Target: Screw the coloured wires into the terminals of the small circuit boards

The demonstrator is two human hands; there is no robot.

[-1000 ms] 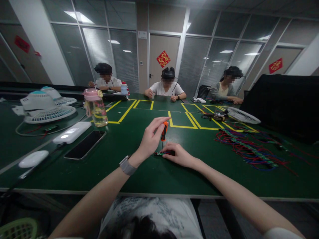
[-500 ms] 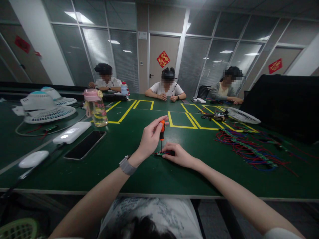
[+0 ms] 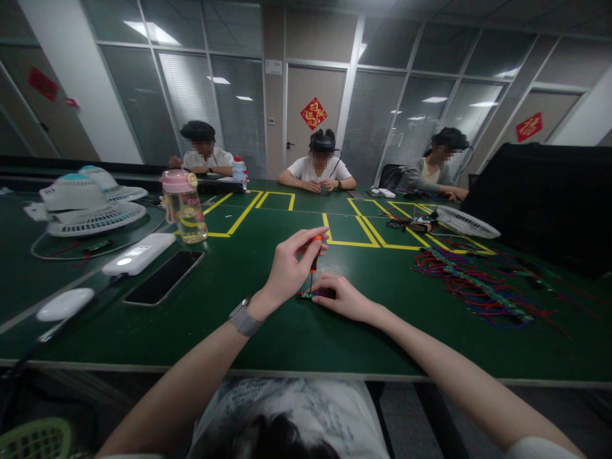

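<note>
My left hand [image 3: 292, 258] is closed round the handle of an orange and black screwdriver [image 3: 313, 261], held nearly upright. The thin shaft points down and its tip meets a small green circuit board [image 3: 305, 296] lying on the table. Beside the shaft, my right hand [image 3: 345, 297] rests low on the table, its fingers closed at the board's right end. Part of the board and a dark piece next to it are covered by these fingers. What the right fingertips press on shows only partly.
Right of my hands lies a row of circuit boards with red and blue wires [image 3: 478, 284]. A black phone [image 3: 165, 278], a white power bank [image 3: 138, 255], a pink-lidded bottle [image 3: 184, 210] and white fans [image 3: 95, 213] are on the left. Three people sit across the green table [image 3: 363, 350].
My left hand has shifted its fingers on the screwdriver handle, which now leans slightly more to the right. The right hand stays at the circuit board.
</note>
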